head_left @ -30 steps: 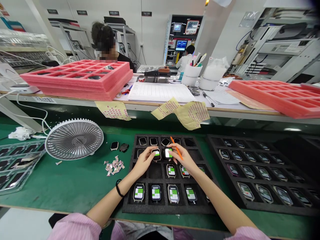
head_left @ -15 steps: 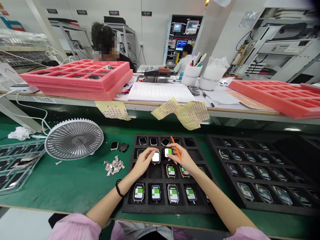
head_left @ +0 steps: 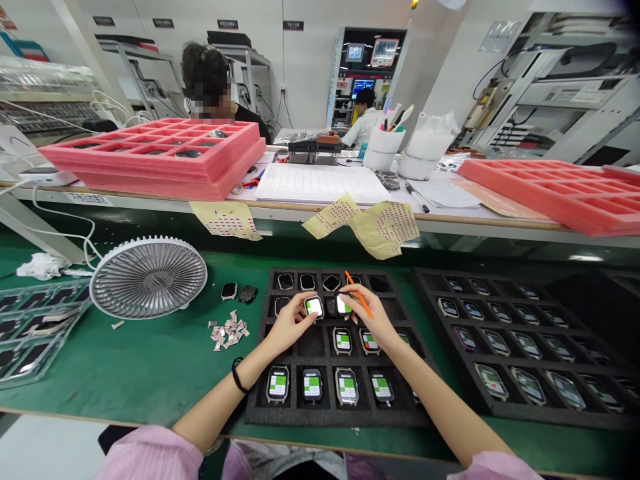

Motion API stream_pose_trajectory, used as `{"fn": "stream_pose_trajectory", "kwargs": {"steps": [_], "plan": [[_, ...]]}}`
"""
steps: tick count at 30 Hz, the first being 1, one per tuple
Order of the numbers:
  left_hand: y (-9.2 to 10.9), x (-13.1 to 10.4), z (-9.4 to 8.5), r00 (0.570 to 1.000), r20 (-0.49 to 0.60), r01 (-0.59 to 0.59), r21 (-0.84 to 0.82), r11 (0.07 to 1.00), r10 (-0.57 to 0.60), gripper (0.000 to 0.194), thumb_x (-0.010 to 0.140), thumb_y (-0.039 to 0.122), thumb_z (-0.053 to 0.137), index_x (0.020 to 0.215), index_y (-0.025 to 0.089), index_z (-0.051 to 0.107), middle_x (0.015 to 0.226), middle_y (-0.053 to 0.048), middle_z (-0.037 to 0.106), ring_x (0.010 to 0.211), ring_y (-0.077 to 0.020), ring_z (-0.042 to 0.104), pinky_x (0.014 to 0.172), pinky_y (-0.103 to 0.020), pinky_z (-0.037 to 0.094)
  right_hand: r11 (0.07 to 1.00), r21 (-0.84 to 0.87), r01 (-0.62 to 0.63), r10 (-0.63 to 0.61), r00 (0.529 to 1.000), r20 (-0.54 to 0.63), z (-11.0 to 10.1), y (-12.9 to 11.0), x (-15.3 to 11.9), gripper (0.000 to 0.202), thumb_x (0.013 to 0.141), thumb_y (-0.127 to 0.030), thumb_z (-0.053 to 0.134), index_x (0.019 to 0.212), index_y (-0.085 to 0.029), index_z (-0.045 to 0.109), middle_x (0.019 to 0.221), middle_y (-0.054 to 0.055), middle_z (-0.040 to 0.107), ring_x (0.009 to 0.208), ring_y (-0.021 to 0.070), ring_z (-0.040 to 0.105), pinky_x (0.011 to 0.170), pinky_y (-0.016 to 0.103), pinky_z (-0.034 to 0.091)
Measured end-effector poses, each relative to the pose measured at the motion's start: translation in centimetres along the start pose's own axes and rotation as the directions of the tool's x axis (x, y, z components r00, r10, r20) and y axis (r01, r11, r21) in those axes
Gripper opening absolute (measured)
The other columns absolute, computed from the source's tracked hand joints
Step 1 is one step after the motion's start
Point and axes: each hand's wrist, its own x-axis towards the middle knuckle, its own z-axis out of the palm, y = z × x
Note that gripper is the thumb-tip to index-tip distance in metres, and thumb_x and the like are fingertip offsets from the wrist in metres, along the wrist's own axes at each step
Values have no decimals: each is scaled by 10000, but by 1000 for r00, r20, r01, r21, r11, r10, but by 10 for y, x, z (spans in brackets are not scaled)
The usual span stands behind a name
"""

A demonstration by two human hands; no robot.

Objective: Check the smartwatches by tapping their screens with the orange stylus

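Note:
Over the black foam tray (head_left: pixel 325 418), my left hand (head_left: pixel 291 323) grips a watch (head_left: pixel 314 307) with a lit, mostly white screen. My right hand (head_left: pixel 369 313) holds another watch (head_left: pixel 344 304), its screen white and green and partly covered by the fingers. An orange stick (head_left: pixel 360 295) is also held in my right hand, pointing up and left. Watches with green and white screens, such as one (head_left: pixel 277 385) at the front left, lie in the tray's lower compartments. Dark-screened watches lie in the back row.
A round fan (head_left: pixel 150 277) stands at the left, near a pile of small pieces (head_left: pixel 229 331) and two loose watches. Another watch tray (head_left: pixel 470 373) lies at right. Pink foam trays (head_left: pixel 165 177) and paper sheets occupy the shelf ahead. Two people sit beyond.
The watch in my left hand is now tilted, with my thumb at its lower edge. My right hand and its watch have shifted slightly right. The far person in white has moved left.

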Motion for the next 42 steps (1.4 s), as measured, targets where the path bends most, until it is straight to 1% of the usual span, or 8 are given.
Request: {"fn": "stream_pose_trajectory", "kwargs": {"steps": [5, 10, 15, 19, 24, 28, 36, 42], "plan": [[7, -1, -1, 1000, -8, 17, -30, 999, -17, 325, 874, 412, 500, 1069, 170, 594, 929, -68, 655, 754, -178, 612, 611, -270, 492, 1000, 18, -25, 25, 1000, -18, 1, -3, -1, 272, 760, -456, 688, 845, -206, 624, 748, -4, 550, 463, 74, 431, 389, 216, 363], [6, 1, -1, 998, -63, -6, 5, 1000, 6, 287, 862, 421, 516, 939, 164, 616, 850, -62, 657, 889, -220, 616, 682, -282, 498, 1000, -8, -30, 30, 999, -10, 1, 0, 0, 282, 728, -456, 718, 835, -214, 620, 704, -21, 511, 479, 79, 416, 395, 212, 365], [1, 2, 0, 999, -37, -11, 12, 1000, 11, 283, 854, 383, 541, 1033, 167, 578, 989, -82, 648, 916, -209, 617, 663, -258, 493, 1000, -30, -1, 2, 1000, 30, -1, 7, 2, 292, 708, -400, 750, 897, -225, 611, 564, -75, 409, 431, 76, 372, 416, 223, 370], [2, 1, 0, 1000, -12, -27, 46, 999, 28, 320, 857, 343, 543, 1129, 174, 538, 1073, -95, 631, 877, -190, 624, 599, -229, 464, 999, -25, 35, -32, 994, 108, 0, 9, 3, 357, 690, -349, 765, 980, -231, 592, 792, -4, 583, 548, 106, 509, 439, 220, 395], [4, 0, -1, 999, -20, -33, 56, 998, 34, 381, 799, 310, 615, 1143, 179, 517, 1139, -109, 606, 866, -186, 618, 509, -189, 401, 998, -48, 47, -39, 988, 148, 0, 8, 3, 396, 690, -300, 753, 1033, -228, 568, 923, 44, 611, 702, 152, 584, 465, 213, 430], [2, 1, 0, 998, -53, -21, -1, 1000, 21, 348, 781, 329, 637, 1075, 175, 535, 1070, -95, 623, 859, -186, 620, 546, -200, 444, 995, -64, 70, -60, 987, 151, 0, 8, 2, 410, 697, -282, 739, 1067, -237, 570, 1005, 58, 603, 801, 175, 600, 506, 221, 462], [4, 2, -1, 995, -89, 37, -88, 995, -44, 336, 809, 496, 576, 853, 164, 560, 752, -7, 553, 616, -114, 512, 471, -192, 419, 1000, -4, 16, -16, 993, 120, 4, 0, 1, 362, 707, -371, 737, 1001, -235, 576, 841, 8, 583, 546, 100, 513, 453, 232, 436], [0, 2, -1, 999, -26, 27, -96, 995, -30, 407, 844, 515, 534, 1063, 173, 562, 789, -10, 580, 501, -70, 418, 443, -196, 353, 1000, -17, 22, -20, 995, 96, 2, 0, 2, 371, 681, -369, 758, 979, -234, 582, 818, 3, 581, 539, 103, 513, 406, 214, 391]]}}
